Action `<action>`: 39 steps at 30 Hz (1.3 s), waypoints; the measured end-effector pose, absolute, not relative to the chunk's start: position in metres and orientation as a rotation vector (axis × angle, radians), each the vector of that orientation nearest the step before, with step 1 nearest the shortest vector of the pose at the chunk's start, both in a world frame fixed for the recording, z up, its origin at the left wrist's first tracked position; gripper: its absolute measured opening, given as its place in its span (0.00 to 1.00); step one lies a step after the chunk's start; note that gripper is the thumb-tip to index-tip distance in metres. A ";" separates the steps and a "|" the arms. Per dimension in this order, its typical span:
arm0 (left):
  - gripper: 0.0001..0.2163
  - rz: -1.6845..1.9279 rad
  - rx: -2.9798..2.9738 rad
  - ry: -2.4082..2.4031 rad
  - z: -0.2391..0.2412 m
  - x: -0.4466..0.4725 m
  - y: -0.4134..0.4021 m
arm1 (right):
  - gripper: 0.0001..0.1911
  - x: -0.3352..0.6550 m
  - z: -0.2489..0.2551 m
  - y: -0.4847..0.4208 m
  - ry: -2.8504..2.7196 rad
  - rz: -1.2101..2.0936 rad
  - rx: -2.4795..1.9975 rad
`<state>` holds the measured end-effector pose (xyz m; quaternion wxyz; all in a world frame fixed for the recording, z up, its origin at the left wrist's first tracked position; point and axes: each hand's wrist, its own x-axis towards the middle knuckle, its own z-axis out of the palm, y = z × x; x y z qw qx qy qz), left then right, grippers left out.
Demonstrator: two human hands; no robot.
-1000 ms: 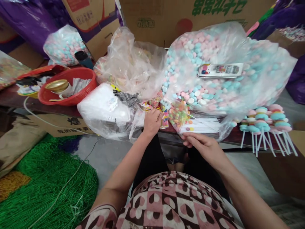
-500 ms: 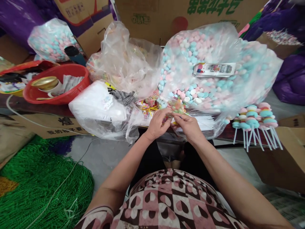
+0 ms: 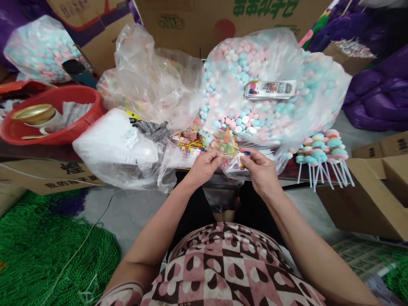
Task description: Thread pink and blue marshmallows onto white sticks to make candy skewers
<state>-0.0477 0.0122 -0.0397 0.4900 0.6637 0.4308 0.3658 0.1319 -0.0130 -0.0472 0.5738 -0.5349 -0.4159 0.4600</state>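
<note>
My right hand [image 3: 263, 172] pinches a small printed packet [image 3: 244, 155], white with blue and red patches, between thumb and fingertips. Just to its left, my left hand [image 3: 205, 166] is closed with thumb and fingers together; what it holds is hidden. Beyond both hands lie colourful gummy candies [image 3: 225, 141] in clear plastic. Gold twist ties [image 3: 190, 144] lie left of the left hand. A big clear bag of pink, blue and white marshmallows [image 3: 219, 80] spreads behind, with a banded stack of printed packets [image 3: 270, 89] on top.
Marshmallow skewers on white sticks [image 3: 321, 148] lie at the table's right edge. On the left are a white-filled plastic bag [image 3: 117, 140] and a red basket [image 3: 92, 108] with a gold bowl. Green cord [image 3: 63, 250] covers the floor at left; an open carton [image 3: 363, 195] stands right.
My hands have moved apart from their close pinch, and the printed packet now shows at my right fingertips. The whole view has shifted, so the table things appear further left.
</note>
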 end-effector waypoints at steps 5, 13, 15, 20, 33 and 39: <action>0.19 0.914 1.690 1.136 -0.041 -0.039 0.008 | 0.15 0.137 -0.053 -0.022 -0.892 1.072 -1.319; 0.17 0.815 1.389 1.056 -0.058 -0.025 -0.005 | 0.28 0.147 -0.060 -0.033 -1.034 0.922 -1.384; 0.18 0.830 1.370 1.042 -0.061 -0.023 -0.006 | 0.29 0.150 -0.059 -0.034 -1.079 0.873 -1.422; 0.17 0.716 1.334 0.936 -0.060 -0.019 -0.003 | 0.31 0.157 -0.055 -0.037 -1.076 0.785 -1.494; 0.19 0.903 1.476 1.027 -0.063 -0.016 0.008 | 0.18 0.288 -0.019 -0.068 -1.142 -0.035 -1.942; 0.15 0.989 1.461 1.022 -0.062 -0.015 0.008 | 0.19 0.331 -0.006 -0.066 -1.286 -0.266 -2.398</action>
